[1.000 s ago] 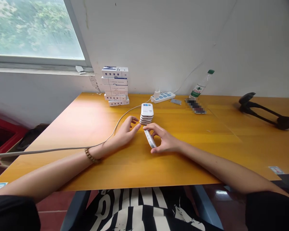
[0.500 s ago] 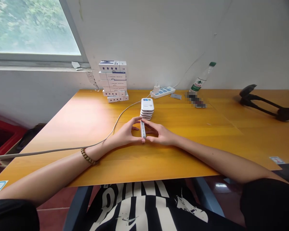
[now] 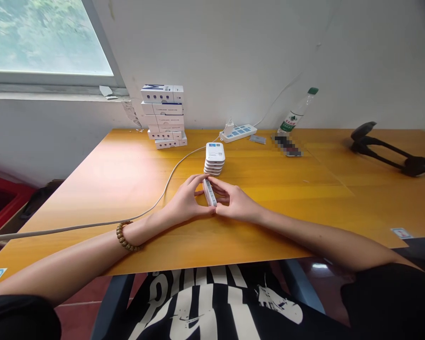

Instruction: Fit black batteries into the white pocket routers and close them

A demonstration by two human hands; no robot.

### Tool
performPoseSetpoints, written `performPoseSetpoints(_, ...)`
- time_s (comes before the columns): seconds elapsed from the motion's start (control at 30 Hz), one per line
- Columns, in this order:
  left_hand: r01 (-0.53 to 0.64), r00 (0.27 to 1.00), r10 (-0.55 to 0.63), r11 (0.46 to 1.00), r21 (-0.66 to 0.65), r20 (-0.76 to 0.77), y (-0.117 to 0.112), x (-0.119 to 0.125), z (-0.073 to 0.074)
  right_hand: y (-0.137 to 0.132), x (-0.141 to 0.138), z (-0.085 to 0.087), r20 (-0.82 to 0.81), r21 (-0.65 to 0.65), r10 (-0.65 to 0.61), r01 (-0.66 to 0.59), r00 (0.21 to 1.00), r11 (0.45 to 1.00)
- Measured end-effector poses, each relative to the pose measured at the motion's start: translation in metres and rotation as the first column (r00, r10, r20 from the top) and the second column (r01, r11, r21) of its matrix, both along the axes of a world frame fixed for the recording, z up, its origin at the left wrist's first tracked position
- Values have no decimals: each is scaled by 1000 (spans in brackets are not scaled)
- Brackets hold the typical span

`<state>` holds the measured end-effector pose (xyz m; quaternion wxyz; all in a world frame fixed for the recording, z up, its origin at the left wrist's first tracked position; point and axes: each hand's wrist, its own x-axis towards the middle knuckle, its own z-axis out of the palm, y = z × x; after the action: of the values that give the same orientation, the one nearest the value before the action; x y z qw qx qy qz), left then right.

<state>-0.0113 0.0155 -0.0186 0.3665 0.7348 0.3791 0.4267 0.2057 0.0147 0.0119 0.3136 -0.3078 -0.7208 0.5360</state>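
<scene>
A person's two bare forearms reach in from the bottom of the view and meet at the middle of a yellow-orange wooden table. Between them, a slim white plastic unit stands on its long edge, angled slightly, with a row of small dark marks along the side that shows. The left hand and right hand both hold it in a narrow grip, fingertips closing on it from either side, heels of the hands resting near the table.

Just ahead of the fingertips, close but not touching, sits a neat stack of matching units – several flat, rounded white pieces, the top one bearing a small printed label. As things lie, one unit is in the hands and the others sit piled; nothing shows what else is to be handled.

Farther back, against the wall, stands a pile of small white boxes, and beside it a power strip with a plug in it. A pale cable curves from there across the table, off to the left. To the right are a plastic bottle with a green cap, a pixelated object and a long black object.
</scene>
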Motion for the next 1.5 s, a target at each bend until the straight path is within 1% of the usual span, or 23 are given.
performPoseSetpoints(0.13, -7, 1000, 6, 1000, -17, -29, -7, 2, 3, -7, 1, 2, 57, 33, 25, -27, 998, 999)
performPoseSetpoints(0.3, -40, 997, 40, 999, 4, -70, -10, 2, 3, -15, -1, 4, 159, 100, -38, 22, 987, 995)
performPoseSetpoints(0.4, -43, 995, 43, 999, 13, -84, -11, 3, 3, -20, -3, 5, 184, 137, -68, 43, 981, 990)
performPoseSetpoints(0.57, -46, 995, 47, 999, 22, -89, -11, 2, 2, -22, -3, 7, 161, 126, -87, 67, 983, 990)
performPoseSetpoints(0.73, -25, 996, 28, 999, 38, -81, -10, 3, 2, -12, 0, 9, 147, 93, -60, 46, 987, 995)
performPoseSetpoints(0.83, -14, 997, 17, 999, 45, -81, -10, 3, 2, -7, 1, 7, 105, 75, -35, 27, 994, 997)
performPoseSetpoints(0.93, -14, 997, 17, 999, 35, -76, -10, 3, 3, -7, -1, 6, 81, 75, -10, 4, 997, 997)
performPoseSetpoints(1.0, -8, 997, 9, 1000, 24, -74, -11, 3, 4, -11, -2, 8, 118, 90, -14, 4, 993, 996)
performPoseSetpoints(1.1, -3, 997, 4, 1000, 21, -74, -13, 4, 5, -19, -3, 12, 203, 134, -57, 30, 978, 991)
performPoseSetpoints(1.17, -9, 997, 10, 1000, 22, -75, -15, 5, 7, -25, -5, 14, 256, 190, -87, 38, 963, 981)
performPoseSetpoints(1.27, -16, 997, 17, 1000, 22, -80, -16, 6, 9, -31, -9, 17, 342, 304, -129, 20, 931, 953)
performPoseSetpoints(1.33, -8, 996, 10, 1000, 20, -84, -17, 7, 9, -34, -11, 21, 406, 346, -153, 3, 901, 938)
performPoseSetpoints(1.4, -1, 996, 3, 1000, 23, -90, -18, 7, 8, -37, -13, 27, 453, 347, -162, -6, 877, 938)
performPoseSetpoints(1.5, 1, 995, 2, 999, 33, -101, -17, 6, 6, -37, -14, 36, 480, 314, -152, -7, 864, 950)
